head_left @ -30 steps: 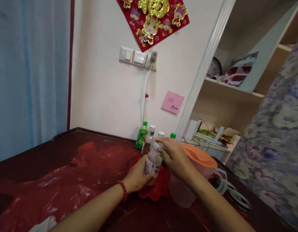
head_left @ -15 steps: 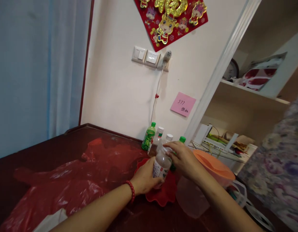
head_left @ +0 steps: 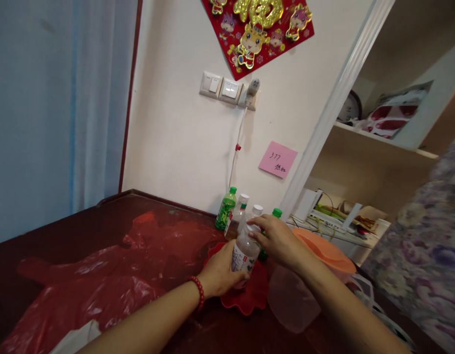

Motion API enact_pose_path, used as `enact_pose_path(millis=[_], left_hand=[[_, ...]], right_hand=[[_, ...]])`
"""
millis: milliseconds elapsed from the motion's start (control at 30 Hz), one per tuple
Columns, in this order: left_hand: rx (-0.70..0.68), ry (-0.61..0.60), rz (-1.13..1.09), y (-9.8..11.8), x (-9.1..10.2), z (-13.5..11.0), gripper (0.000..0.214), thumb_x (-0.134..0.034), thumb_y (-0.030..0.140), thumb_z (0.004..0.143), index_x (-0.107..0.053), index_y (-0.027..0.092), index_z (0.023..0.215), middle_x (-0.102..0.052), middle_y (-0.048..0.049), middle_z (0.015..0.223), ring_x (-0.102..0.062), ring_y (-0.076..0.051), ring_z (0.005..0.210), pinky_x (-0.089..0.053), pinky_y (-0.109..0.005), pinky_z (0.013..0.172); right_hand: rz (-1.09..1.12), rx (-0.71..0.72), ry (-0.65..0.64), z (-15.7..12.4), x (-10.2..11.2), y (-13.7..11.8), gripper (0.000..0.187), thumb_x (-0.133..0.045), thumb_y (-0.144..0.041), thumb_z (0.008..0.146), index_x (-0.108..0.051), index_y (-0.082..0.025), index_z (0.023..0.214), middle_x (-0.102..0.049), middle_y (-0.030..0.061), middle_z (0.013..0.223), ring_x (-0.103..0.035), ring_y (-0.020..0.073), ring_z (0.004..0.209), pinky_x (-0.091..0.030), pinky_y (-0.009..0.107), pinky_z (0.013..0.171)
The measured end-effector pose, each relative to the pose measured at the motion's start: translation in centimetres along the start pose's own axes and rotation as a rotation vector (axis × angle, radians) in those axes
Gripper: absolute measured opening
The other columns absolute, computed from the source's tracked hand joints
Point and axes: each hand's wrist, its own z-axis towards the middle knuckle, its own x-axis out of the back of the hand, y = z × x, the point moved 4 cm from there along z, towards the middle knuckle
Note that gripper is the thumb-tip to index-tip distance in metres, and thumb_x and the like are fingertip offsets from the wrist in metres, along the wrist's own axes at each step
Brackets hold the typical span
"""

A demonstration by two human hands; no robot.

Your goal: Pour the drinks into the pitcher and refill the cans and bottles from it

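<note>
My left hand (head_left: 222, 269), with a red bead bracelet at the wrist, is wrapped round the body of a clear plastic bottle (head_left: 245, 254) with a white label. The fingers of my right hand (head_left: 273, 238) are closed on the white cap (head_left: 252, 229) at the bottle's top. This bottle tilts slightly above a red scalloped dish (head_left: 245, 306). Behind it, against the wall, stand a green-capped bottle (head_left: 226, 210), a white-capped clear bottle (head_left: 236, 219) and another white-capped bottle (head_left: 257, 210). A second green cap (head_left: 277, 213) shows behind my right hand.
A crumpled red plastic bag (head_left: 112, 280) spreads over the dark red table (head_left: 13, 246) on the left. To the right, a translucent pitcher (head_left: 291, 300) with an orange lid (head_left: 325, 250) stands beside my right forearm. Shelves (head_left: 382, 142) rise behind it.
The whole view has shifted very slightly. Both hands stay on the bottle, the right one still at its cap, with hardly any visible movement.
</note>
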Motion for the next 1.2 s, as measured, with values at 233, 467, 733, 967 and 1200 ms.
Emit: enact_pose_path(millis=[233,467,733,967,1200], left_hand=[[-0.011,0.002,-0.011,0.0,0.0,0.0,0.064,-0.078,0.026,0.068,-0.052,0.025,0.127,-0.065,-0.0056,0.126,-0.06,-0.028,0.112,-0.045,-0.038,0.1],[0.006,0.005,-0.001,-0.3,-0.2,0.1,0.064,-0.076,0.023,0.068,-0.052,0.026,0.127,-0.066,-0.0053,0.126,-0.061,-0.028,0.111,-0.045,-0.038,0.1],[-0.005,0.006,-0.02,-0.1,0.0,0.1,0.066,-0.077,0.022,0.068,-0.052,0.024,0.128,-0.064,-0.0077,0.129,-0.06,-0.029,0.115,-0.043,-0.04,0.104],[-0.014,0.009,-0.055,0.0,0.0,0.2,0.064,-0.072,0.016,0.068,-0.052,0.024,0.128,-0.064,-0.0071,0.13,-0.059,-0.027,0.117,-0.043,-0.038,0.103],[-0.034,-0.011,-0.048,0.2,-0.1,0.5,0.063,-0.071,0.016,0.07,-0.052,0.023,0.129,-0.063,-0.0082,0.132,-0.058,-0.027,0.119,-0.042,-0.038,0.105]], right_hand=[[0.002,0.054,0.0,-0.2,-0.2,-0.2,0.037,-0.053,-0.016,0.092,-0.065,-0.02,0.127,-0.065,0.0096,0.123,-0.059,0.0215,0.114,-0.042,0.033,0.098],[-0.196,-0.12,0.063,0.1,-0.3,-0.5,0.04,-0.055,-0.049,0.093,-0.069,-0.015,0.11,-0.067,0.0151,0.101,-0.064,0.0307,0.093,-0.046,0.04,0.079],[-0.105,-0.038,0.009,0.2,-0.3,-0.2,0.029,-0.055,-0.03,0.094,-0.068,-0.021,0.118,-0.069,0.0106,0.109,-0.064,0.0224,0.101,-0.045,0.032,0.085],[-0.21,-0.114,0.082,0.5,-0.4,-1.3,0.041,-0.05,-0.052,0.095,-0.069,-0.018,0.108,-0.067,0.0142,0.1,-0.065,0.0272,0.091,-0.046,0.036,0.074],[-0.201,-0.051,0.082,0.1,-0.6,-1.2,0.026,-0.053,-0.034,0.094,-0.071,-0.019,0.108,-0.065,0.0116,0.101,-0.062,0.0244,0.098,-0.045,0.033,0.081]])
